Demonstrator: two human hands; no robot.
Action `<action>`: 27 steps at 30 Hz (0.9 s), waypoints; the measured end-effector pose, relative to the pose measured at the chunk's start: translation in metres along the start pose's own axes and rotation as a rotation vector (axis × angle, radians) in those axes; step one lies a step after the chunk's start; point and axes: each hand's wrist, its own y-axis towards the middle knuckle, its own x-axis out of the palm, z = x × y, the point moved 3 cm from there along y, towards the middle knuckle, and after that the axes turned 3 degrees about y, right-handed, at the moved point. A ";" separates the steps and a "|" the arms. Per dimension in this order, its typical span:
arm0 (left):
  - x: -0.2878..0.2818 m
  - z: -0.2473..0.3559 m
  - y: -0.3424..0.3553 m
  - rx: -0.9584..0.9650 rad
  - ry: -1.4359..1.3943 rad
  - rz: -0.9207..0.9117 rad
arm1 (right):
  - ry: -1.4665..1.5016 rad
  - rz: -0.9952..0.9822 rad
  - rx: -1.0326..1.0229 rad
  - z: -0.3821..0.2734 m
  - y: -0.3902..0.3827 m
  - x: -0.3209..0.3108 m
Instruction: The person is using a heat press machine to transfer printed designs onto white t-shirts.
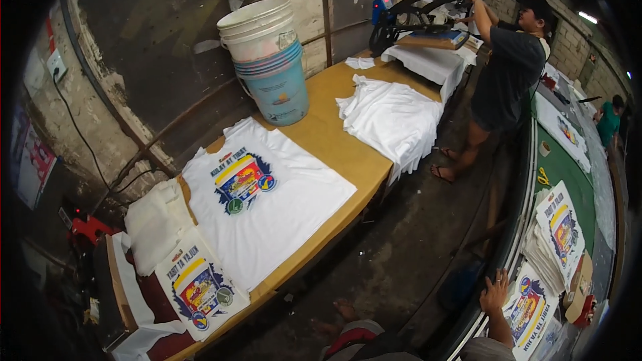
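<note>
Printed sheet lies on the near end of the right table, just beside my right hand, whose fingers spread loosely, gripping nothing I can see. My left hand is out of view. Lifting by 2 edges should keep it flat.

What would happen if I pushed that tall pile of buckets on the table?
The pile of buckets might tip if pushed near the top, because it is tall and narrows toward its base. It would probably move together at first, since the buckets are nested. They look like plastic, so perhaps light for their size, but I can't see inside.
</note>
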 end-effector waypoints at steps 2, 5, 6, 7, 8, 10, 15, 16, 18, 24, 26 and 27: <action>0.000 -0.012 -0.008 -0.034 0.095 0.015 | 0.011 -0.058 0.044 -0.003 -0.002 -0.002; -0.005 -0.020 -0.027 0.021 0.082 0.068 | 0.047 -0.070 0.001 -0.011 -0.007 -0.006; -0.007 -0.021 -0.035 0.112 -0.007 0.105 | 0.035 -0.071 -0.011 -0.013 -0.009 -0.008; -0.004 -0.027 -0.043 0.105 -0.021 0.112 | 0.036 -0.090 -0.019 -0.016 -0.010 -0.008; -0.003 -0.033 -0.053 0.130 -0.050 0.245 | 0.026 -0.080 -0.024 -0.017 -0.012 -0.009; 0.003 -0.049 -0.072 0.164 -0.090 0.463 | -0.038 -0.074 -0.009 -0.018 -0.014 -0.012; 0.023 -0.097 -0.100 0.087 -0.070 0.586 | -0.105 -0.114 0.051 -0.010 -0.014 -0.008; 0.027 -0.108 -0.104 0.062 -0.062 0.600 | -0.148 -0.126 0.065 -0.008 -0.013 -0.005; 0.036 -0.132 -0.112 0.000 -0.040 0.618 | -0.176 -0.132 0.078 -0.004 -0.012 0.003; 0.093 -0.239 -0.148 -0.331 0.039 0.547 | -0.203 -0.010 0.076 0.002 -0.009 0.015; 0.120 -0.279 -0.167 -0.461 0.072 0.462 | -0.153 -0.020 0.075 0.002 -0.009 0.014; 0.132 -0.298 -0.176 -0.520 0.090 0.409 | -0.154 -0.045 0.091 0.001 -0.009 0.013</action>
